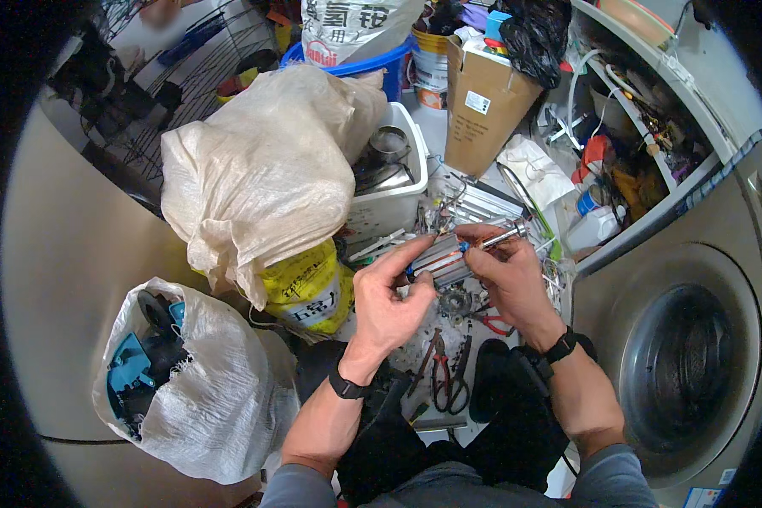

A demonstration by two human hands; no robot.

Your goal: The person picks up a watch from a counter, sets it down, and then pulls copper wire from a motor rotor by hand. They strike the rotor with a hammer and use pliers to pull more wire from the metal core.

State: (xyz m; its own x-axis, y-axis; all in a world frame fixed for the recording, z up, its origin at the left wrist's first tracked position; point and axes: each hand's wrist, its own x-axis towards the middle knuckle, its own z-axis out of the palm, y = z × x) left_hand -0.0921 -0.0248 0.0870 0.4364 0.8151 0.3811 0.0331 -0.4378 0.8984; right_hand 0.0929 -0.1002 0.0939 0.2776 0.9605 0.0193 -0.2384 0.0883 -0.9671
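Note:
My left hand (389,296) and my right hand (515,275) are raised over the littered floor, both closed on a silver cylindrical metal part (442,261) with blue bits at its ends. My left thumb and fingers grip its left end. At its right end my right fingers pinch it, and a shiny metal rod (504,236) sticks out past them; whether the rod is joined to the part I cannot tell. Something copper-coloured shows by the right fingers. Below lie red-handled pliers (441,377), black-handled scissors (457,396) and another red-handled tool (494,323).
At the left stands an open white woven sack (229,406) with black and teal pieces, below a large beige sack (262,161). A white bin (385,203), a tall cardboard box (488,110) and metal scraps lie beyond. A front-loading washing machine (694,356) stands right.

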